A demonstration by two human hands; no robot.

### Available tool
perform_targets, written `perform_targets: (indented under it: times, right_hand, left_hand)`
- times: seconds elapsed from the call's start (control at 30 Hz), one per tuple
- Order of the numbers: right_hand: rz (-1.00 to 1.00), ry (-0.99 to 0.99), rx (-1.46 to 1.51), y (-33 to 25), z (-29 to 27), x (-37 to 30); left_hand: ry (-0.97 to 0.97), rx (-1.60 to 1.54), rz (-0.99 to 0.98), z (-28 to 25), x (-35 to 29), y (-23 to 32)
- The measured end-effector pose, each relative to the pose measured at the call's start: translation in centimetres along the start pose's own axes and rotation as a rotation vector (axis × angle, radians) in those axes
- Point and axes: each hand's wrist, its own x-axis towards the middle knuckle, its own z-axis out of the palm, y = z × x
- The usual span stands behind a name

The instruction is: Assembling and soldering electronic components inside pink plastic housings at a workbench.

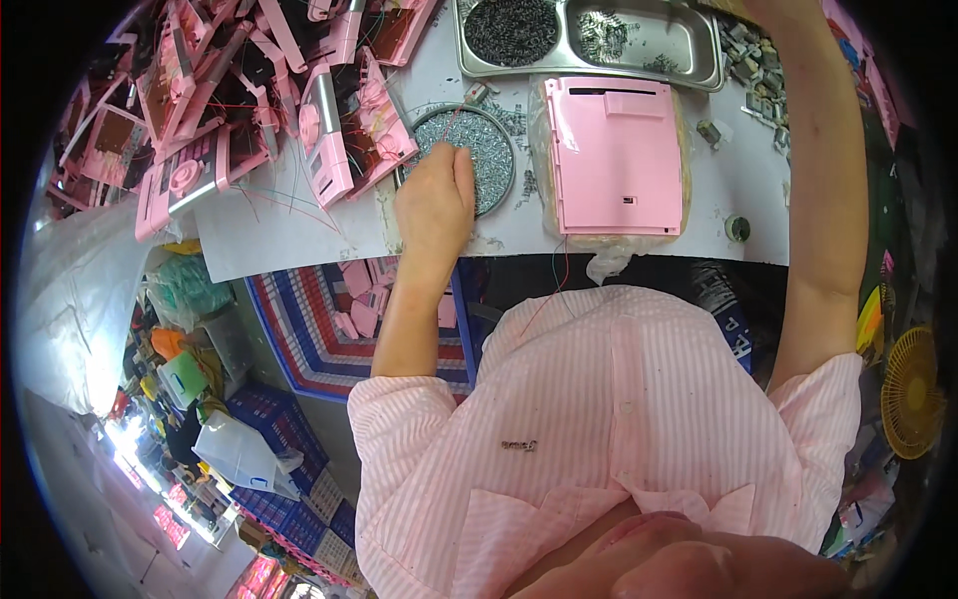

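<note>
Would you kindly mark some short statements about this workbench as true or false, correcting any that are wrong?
1. The left hand is at the round dish of small metallic parts. True.
2. The pink panel lies inside the metal tray. False: it lies on a plastic-wrapped pad beside the tray.
3. The tray's left compartment is fuller than its right one. True.
4. The pink housings are piled on the person's right. False: they are on the left.
</note>
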Motion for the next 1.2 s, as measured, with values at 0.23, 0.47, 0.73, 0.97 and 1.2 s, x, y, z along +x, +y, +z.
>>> perform_targets:
  times: [0.23,0.47,0.73,0.97,1.2]
  right_hand:
    - [-0.142,0.086,0.357,3.6,4.6,-8.3]
    - [-0.233,-0.046,0.445,0.8,6.9,-13.7]
    - [-0.25,0.029,0.542,1.9,7.8,-14.4]
    - [-0.226,0.034,0.534,2.3,7.8,-15.1]
    - [-0.245,0.038,0.532,1.5,7.0,-16.0]
  left_hand:
    - [-0.02,-0.295,0.201,-0.4,-0.3,4.3]
    - [-0.129,-0.717,0.362,1.0,-2.0,10.7]
    - [-0.135,-0.67,0.401,1.6,-1.8,11.5]
    - [-0.137,-0.51,0.517,1.6,-1.4,11.8]
    - [-0.127,-0.499,0.543,2.0,-1.6,12.7]
